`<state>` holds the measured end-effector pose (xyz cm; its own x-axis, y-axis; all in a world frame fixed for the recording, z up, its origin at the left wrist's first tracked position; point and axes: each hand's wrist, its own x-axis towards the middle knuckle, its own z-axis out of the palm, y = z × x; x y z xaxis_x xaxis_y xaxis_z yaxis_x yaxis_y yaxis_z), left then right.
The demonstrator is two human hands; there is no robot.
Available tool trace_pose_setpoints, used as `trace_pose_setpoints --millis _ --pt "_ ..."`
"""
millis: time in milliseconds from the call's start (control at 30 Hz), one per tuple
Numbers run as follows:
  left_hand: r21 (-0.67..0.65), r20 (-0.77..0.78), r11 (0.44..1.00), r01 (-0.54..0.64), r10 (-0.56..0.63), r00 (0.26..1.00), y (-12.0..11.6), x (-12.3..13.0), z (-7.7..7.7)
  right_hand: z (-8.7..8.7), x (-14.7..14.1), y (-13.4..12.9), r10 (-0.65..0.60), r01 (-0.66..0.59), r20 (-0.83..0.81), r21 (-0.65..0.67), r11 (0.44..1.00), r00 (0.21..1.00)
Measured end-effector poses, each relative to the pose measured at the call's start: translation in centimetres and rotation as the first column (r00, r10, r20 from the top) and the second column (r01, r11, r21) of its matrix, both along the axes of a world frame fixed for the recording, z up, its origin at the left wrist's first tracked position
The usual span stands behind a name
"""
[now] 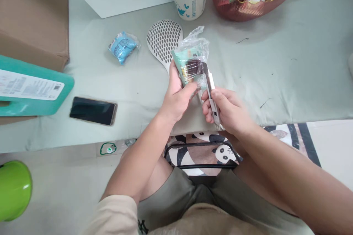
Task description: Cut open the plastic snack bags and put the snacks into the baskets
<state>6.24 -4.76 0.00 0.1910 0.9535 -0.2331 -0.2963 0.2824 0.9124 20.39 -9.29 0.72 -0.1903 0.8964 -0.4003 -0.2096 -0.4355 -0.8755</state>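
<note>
My left hand (179,97) is closed round a mint-green snack packet (183,60) in clear plastic, with something dark showing through its wrap. A box cutter (211,97) is gripped in my right hand (227,108), its blade end up against the packet's right side. Whether the blade has gone into the plastic I cannot tell. Behind my left hand lies a white slotted skimmer (164,38), its handle mostly hidden. Farther left is a small blue wrapped packet (123,46).
A paper cup (190,2) and a red basket of snacks (234,13) stand at the back. On the left are a phone (93,110), a teal jug (62,80) and a cardboard box (33,18). A green bin (16,191) is on the floor.
</note>
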Motion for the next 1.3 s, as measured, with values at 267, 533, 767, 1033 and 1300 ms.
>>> trace_pose_setpoints --millis 267,533,767,1033,1300 --pt "-0.021 -0.033 0.998 -0.064 0.064 0.997 0.2 -0.1 0.2 -0.1 -0.5 -0.4 0.046 -0.045 0.036 -0.032 0.998 0.998" --pt "-0.023 -0.016 0.993 -0.115 0.115 0.993 0.4 0.1 0.7 -0.3 -1.0 -0.5 0.065 -0.063 0.028 -0.057 0.996 0.998" --pt "-0.048 0.008 0.988 -0.144 0.144 0.99 0.9 -0.4 0.1 -0.6 -1.3 -0.8 0.125 -0.123 0.035 -0.05 0.991 0.992" --pt "-0.106 0.159 0.968 -0.228 0.243 0.957 1.2 -0.5 0.9 -1.3 -1.2 -0.9 0.198 -0.199 0.053 0.001 0.98 0.979" --pt "-0.111 0.195 0.956 -0.272 0.289 0.937 1.3 -0.5 0.8 -1.3 -1.2 -0.9 0.215 -0.215 0.056 -0.012 0.977 0.975"
